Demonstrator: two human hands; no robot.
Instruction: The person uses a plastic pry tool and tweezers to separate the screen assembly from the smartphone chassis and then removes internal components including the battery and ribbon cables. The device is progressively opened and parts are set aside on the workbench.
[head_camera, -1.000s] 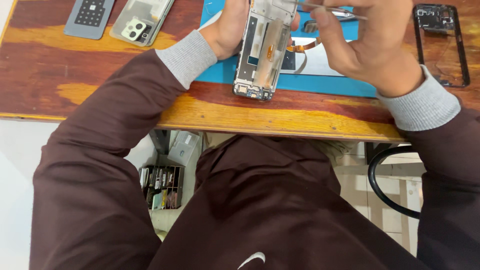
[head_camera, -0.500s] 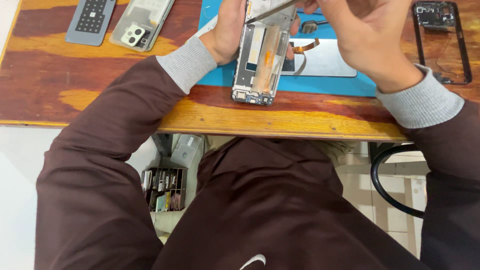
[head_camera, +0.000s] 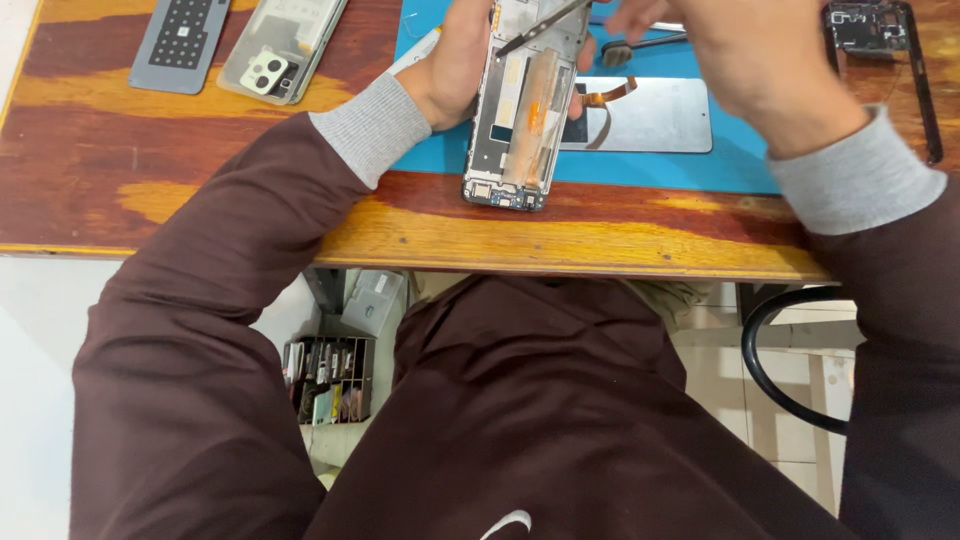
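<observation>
My left hand (head_camera: 455, 60) grips an opened phone frame (head_camera: 520, 110) by its left edge, holding it upright over the blue work mat (head_camera: 640, 165). The frame shows bare metal and an orange flex strip inside. My right hand (head_camera: 740, 50) holds thin metal tweezers (head_camera: 540, 25), whose tip rests on the upper part of the frame. A grey flat panel (head_camera: 650, 115) with an orange ribbon cable lies on the mat behind the frame.
On the wooden table (head_camera: 200, 180) lie a grey phone back cover (head_camera: 180, 45), a clear case with a camera cut-out (head_camera: 280, 50) at the far left, and a dark phone frame (head_camera: 890, 50) at the far right. A box of parts (head_camera: 325, 380) sits under the table.
The view has shifted up slightly, so the hands sit nearer the top edge. My right hand has moved the tweezers tip down onto the frame's upper part. The frame stays in my left hand.
</observation>
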